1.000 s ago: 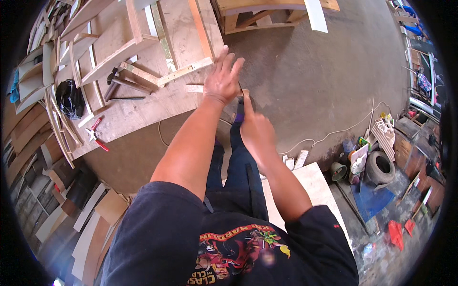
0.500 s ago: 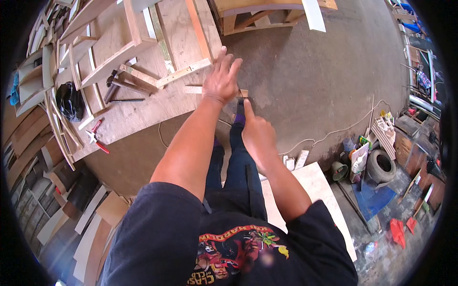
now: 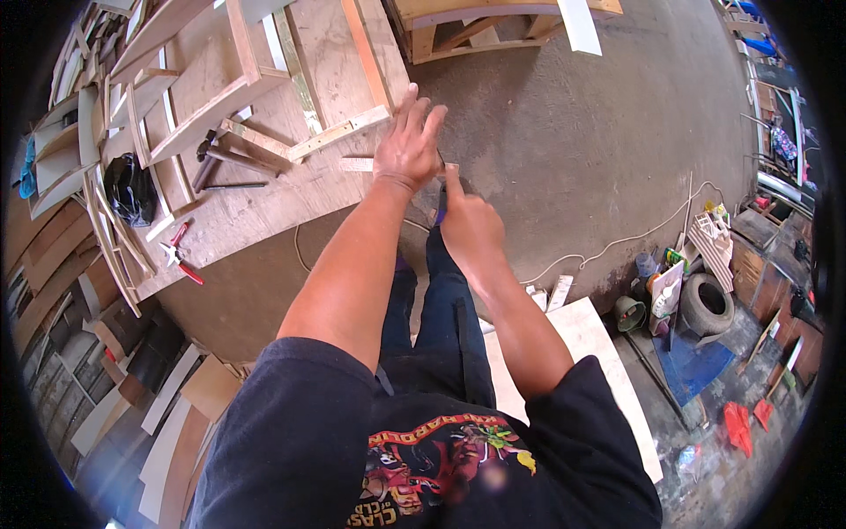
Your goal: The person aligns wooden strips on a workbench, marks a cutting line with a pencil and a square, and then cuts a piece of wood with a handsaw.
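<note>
My left hand [image 3: 409, 145] lies over a short pale wood strip [image 3: 356, 165] at the corner of the plywood worktop, fingers stretched out and pressing down. The strip's other end [image 3: 451, 168] sticks out past the worktop edge. Just right of and nearer than it, my right hand [image 3: 474, 231] is closed, its index finger stretched forward to that end. What the right hand grips is hidden under it; only a thin dark edge shows between the two hands.
On the plywood worktop [image 3: 242, 231] lie a wooden frame [image 3: 339, 134], a hammer [image 3: 242, 161], red-handled pliers [image 3: 181, 256] and a black plastic bag [image 3: 129, 189]. A wooden bench-like piece [image 3: 480, 44] stands beyond. A cord [image 3: 582, 262] crosses the floor; a tire [image 3: 705, 306] lies right.
My right hand has slid a little forward and left, bringing its index finger closer to my left hand. My left hand and the wood strip have stayed put.
</note>
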`<state>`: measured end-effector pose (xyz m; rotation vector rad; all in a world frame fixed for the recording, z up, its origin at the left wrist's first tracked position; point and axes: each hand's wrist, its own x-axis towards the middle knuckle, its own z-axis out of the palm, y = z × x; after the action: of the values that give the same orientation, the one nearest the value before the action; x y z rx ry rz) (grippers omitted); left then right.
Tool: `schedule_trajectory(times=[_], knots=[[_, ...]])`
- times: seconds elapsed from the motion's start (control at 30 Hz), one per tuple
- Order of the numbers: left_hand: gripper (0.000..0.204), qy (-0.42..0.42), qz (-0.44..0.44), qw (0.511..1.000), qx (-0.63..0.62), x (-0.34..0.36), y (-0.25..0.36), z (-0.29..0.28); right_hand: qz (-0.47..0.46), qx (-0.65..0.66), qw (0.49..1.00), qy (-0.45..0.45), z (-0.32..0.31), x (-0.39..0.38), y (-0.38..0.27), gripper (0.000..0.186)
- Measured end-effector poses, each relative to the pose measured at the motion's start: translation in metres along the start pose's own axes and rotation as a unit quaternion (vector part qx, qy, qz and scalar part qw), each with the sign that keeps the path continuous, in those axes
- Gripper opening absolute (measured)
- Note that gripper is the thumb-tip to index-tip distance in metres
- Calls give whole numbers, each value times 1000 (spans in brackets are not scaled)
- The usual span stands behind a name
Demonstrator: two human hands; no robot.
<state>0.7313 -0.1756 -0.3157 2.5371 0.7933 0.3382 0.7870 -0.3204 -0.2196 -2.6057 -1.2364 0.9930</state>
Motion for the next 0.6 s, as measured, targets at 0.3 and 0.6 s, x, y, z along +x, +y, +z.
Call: schedule_trajectory(times=[0.3, 0.6], knots=[[47, -13, -2, 1000, -7, 0, 1, 0, -19, 0, 1000, -3, 2, -2, 6, 67], [54, 0, 14, 1000, 5, 0, -2, -1, -14, 3, 1000, -22, 6, -11, 8, 65]])
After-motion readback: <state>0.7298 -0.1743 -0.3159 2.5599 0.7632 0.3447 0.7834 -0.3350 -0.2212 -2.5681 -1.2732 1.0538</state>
